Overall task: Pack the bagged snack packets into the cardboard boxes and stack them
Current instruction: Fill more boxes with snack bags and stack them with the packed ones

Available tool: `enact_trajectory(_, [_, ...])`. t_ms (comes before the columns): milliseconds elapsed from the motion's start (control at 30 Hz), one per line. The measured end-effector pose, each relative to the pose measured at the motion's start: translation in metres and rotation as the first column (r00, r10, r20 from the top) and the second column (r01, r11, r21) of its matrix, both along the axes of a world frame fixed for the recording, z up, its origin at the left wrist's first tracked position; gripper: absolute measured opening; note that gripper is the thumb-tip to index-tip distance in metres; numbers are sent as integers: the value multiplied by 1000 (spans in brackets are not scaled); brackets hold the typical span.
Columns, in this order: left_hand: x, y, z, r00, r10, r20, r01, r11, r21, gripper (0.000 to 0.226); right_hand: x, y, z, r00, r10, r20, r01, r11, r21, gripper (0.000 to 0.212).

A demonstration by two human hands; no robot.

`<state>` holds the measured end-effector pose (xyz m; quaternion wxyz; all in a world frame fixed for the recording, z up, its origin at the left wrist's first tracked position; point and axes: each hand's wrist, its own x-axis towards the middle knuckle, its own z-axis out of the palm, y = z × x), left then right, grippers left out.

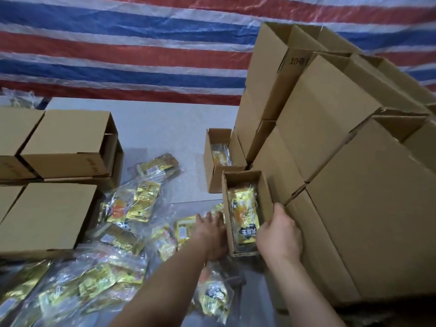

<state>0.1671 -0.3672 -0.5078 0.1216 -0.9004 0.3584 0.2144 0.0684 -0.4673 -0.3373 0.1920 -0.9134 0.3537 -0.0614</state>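
1. Two bare forearms are reaching up from the bottom edge toward a small open box (245, 185).
2. The right hand (278, 234) is gripping the box's near right corner, fingers curled round its wall.
3. The left hand (211, 230) is lying flat against the box's left side, fingers straight.
4. A gold snack bag (244, 218) is lying inside that box.
5. Loose snack bags (113, 244) in clear plastic are spreading across the grey desk (153, 128), left of the hands.
6. A second open box (218, 159) holding a bag is sitting just behind.
7. Closed boxes (61, 142) are stacking on the left; a taller box stack (354, 185) is rising on the right.
8. A red, white and blue striped tarp (129, 43) is hanging behind.
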Motion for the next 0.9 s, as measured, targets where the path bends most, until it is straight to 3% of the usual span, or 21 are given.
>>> enact_trajectory(267, [-21,21,4,999,-11,-35,10,999,-42,88,12,5,-11,999,-8,-45,9,1000,24,31])
enact_trajectory(433, [-54,39,14,998,-45,-36,39,988,-152,63,26,2,-17,994,-6,-112,13,998,61,21])
enact_trajectory(667, [-98,48,20,989,-146,-20,144,985,-91,63,48,2,-50,993,-20,-120,35,991,125,28])
enact_trajectory(900, [-109,55,21,991,-98,-94,88,991,-101,59,63,-8,-78,992,-42,-123,73,963,260,10])
